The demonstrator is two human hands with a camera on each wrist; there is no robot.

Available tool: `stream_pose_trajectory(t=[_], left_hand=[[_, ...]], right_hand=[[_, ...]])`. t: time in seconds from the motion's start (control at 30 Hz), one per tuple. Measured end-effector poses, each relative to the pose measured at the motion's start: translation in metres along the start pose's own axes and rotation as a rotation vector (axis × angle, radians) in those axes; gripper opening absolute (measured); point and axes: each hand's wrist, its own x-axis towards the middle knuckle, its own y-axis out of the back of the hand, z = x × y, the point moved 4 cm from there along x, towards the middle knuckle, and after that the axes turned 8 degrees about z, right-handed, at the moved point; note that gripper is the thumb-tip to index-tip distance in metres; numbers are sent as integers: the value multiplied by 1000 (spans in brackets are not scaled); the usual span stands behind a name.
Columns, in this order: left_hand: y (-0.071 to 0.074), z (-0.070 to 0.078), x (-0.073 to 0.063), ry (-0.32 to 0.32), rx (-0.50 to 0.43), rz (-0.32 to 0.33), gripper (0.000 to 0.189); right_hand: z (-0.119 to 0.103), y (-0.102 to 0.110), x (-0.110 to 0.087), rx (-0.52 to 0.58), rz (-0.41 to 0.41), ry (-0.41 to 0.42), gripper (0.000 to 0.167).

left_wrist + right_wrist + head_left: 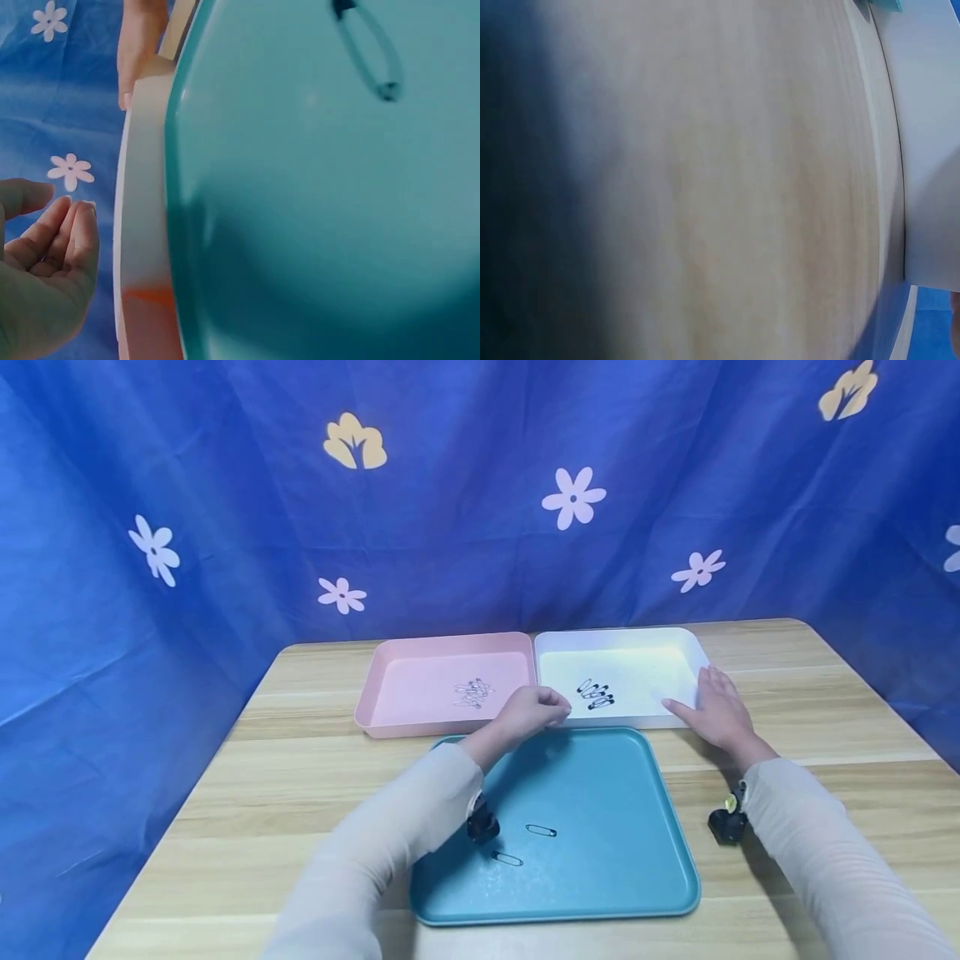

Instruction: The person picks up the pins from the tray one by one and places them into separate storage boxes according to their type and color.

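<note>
My left hand hovers over the front rim of the white tray, where the pink tray meets it. Its fingers are loosely bent with the thumb close to the fingertips, and nothing shows between them in the left wrist view. Just beyond the fingertips, several black safety pins lie in the white tray. My right hand rests at that tray's right front corner, fingers extended along the side and thumb spread over the rim. Two dark safety pins lie apart on the teal tray in front.
The pink tray, with a small pile of silver safety pins, stands left against the white tray. All three trays are on a wooden table. Behind it hangs a blue curtain with flowers. Black wrist cameras hang below both forearms.
</note>
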Motion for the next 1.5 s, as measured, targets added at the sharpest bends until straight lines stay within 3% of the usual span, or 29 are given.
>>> stream_pose_trajectory(t=[0.2, 0.43, 0.6, 0.97, 1.3, 1.5], left_hand=[[3, -10, -17, 14, -4, -99, 15], [-1, -19, -42, 15, -85, -265, 20], [-3, -24, -55, -4, -41, -359, 19], [0, -37, -67, -14, 36, -408, 16], [0, -44, -74, 15, 70, -435, 21], [-3, -43, -77, -39, 185, -449, 15]], right_hand=[[0, -1, 2, 8, 4, 0, 98], [-3, -2, 3, 2, 5, 16, 97], [-2, -3, 2, -8, -4, 23, 95], [1, 0, 0, -3, 1, 14, 94], [-1, 0, -1, 1, -20, 7, 95], [-2, 2, -1, -1, -27, 4, 96]])
